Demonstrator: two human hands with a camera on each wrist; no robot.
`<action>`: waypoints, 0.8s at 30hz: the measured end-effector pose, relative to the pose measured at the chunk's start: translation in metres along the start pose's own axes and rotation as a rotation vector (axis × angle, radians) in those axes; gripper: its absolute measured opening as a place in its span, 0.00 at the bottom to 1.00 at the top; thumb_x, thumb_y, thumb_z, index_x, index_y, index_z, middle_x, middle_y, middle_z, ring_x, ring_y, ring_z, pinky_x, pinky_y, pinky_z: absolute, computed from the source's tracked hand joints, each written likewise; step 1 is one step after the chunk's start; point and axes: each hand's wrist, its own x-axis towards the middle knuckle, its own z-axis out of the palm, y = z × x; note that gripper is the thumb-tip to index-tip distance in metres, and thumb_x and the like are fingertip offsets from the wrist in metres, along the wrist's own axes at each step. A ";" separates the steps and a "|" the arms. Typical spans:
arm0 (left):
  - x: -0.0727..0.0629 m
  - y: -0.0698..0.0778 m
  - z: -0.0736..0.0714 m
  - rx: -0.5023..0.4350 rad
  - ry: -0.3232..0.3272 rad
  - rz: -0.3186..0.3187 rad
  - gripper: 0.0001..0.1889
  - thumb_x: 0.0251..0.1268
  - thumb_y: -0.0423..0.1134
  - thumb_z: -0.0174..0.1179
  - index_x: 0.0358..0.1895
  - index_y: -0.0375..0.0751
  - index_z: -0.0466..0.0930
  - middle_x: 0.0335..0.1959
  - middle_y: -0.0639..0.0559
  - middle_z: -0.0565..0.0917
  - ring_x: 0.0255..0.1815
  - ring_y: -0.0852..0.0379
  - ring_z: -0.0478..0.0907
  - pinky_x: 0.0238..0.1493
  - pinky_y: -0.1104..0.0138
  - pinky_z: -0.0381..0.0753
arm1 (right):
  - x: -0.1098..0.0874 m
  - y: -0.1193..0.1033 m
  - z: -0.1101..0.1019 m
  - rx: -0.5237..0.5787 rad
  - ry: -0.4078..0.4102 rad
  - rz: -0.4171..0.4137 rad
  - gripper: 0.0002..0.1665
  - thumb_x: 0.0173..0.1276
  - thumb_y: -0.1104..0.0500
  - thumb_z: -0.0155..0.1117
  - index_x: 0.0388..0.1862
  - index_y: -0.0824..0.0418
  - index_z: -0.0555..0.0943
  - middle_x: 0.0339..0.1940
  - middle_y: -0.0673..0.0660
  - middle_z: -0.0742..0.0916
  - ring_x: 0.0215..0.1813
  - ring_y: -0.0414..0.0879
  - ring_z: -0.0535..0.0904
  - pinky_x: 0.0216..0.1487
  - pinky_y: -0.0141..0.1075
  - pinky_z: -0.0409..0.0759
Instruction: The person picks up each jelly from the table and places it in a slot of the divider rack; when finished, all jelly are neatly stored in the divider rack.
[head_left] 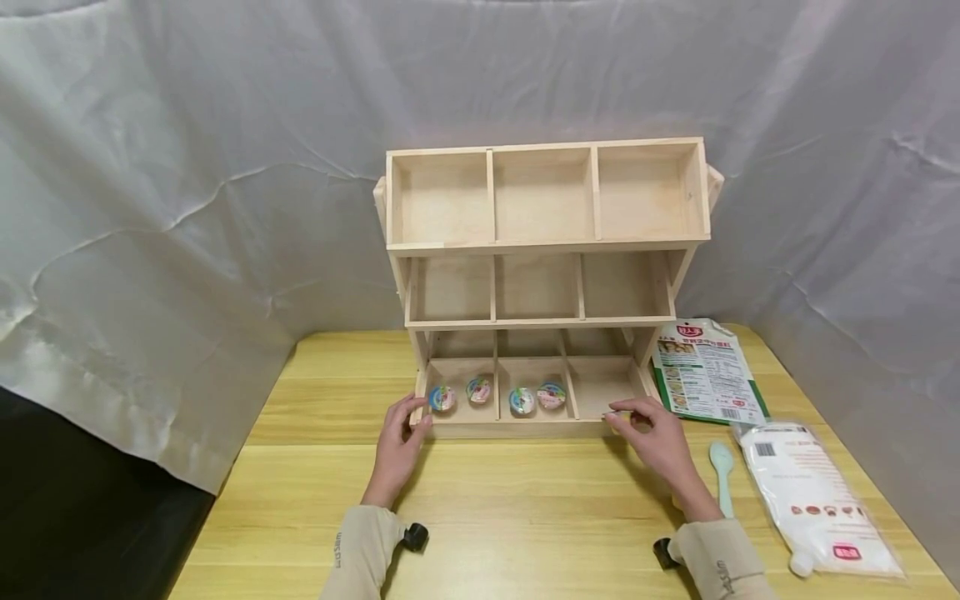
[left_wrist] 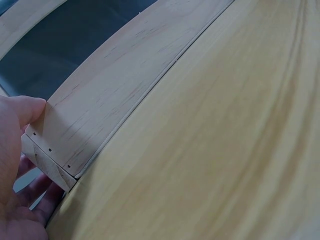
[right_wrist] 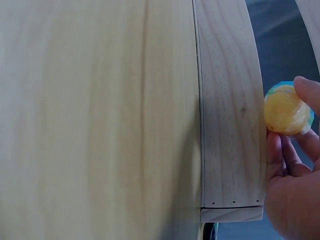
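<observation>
A three-tier wooden rack (head_left: 517, 431) with compartments stands before me. My left hand (head_left: 397, 450) grips the left front corner of its bottom tier, the thumb (left_wrist: 33, 109) on the front board and the other fingers round the side. My right hand (head_left: 658, 442) pinches a small jelly cup (right_wrist: 286, 111) with yellow contents and a bluish lid, right at the front edge of the bottom right compartment. Two lidded cups, one of them a blue-and-pink cup (head_left: 442, 399), sit in the bottom left compartment. Two more, including a white-and-green cup (head_left: 522, 402), sit in the bottom middle one.
On the right of the wooden table (head_left: 510, 517) lie a green-and-white food packet (head_left: 708, 371), a pale green spoon (head_left: 722, 467) and a white spouted pouch (head_left: 817, 500). Grey curtains (head_left: 225, 167) hang behind and at both sides.
</observation>
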 end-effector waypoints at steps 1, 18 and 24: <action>0.000 0.000 0.000 0.005 0.002 0.000 0.19 0.78 0.44 0.59 0.67 0.47 0.77 0.78 0.44 0.65 0.78 0.40 0.65 0.71 0.45 0.72 | 0.000 0.000 0.000 -0.002 0.002 -0.001 0.18 0.73 0.48 0.70 0.53 0.58 0.89 0.44 0.53 0.86 0.42 0.38 0.75 0.46 0.34 0.79; 0.000 0.001 0.000 0.002 -0.007 -0.012 0.19 0.79 0.45 0.59 0.67 0.47 0.77 0.78 0.46 0.65 0.78 0.41 0.65 0.72 0.47 0.71 | 0.001 -0.001 -0.004 0.069 0.014 0.019 0.20 0.75 0.49 0.67 0.56 0.61 0.87 0.49 0.57 0.87 0.42 0.35 0.76 0.44 0.25 0.77; 0.000 0.000 -0.001 0.010 -0.007 -0.015 0.19 0.79 0.45 0.59 0.67 0.49 0.77 0.78 0.47 0.65 0.77 0.43 0.67 0.70 0.49 0.73 | 0.009 -0.007 -0.010 0.123 0.056 0.020 0.21 0.76 0.51 0.66 0.60 0.63 0.85 0.53 0.61 0.86 0.43 0.32 0.77 0.44 0.21 0.76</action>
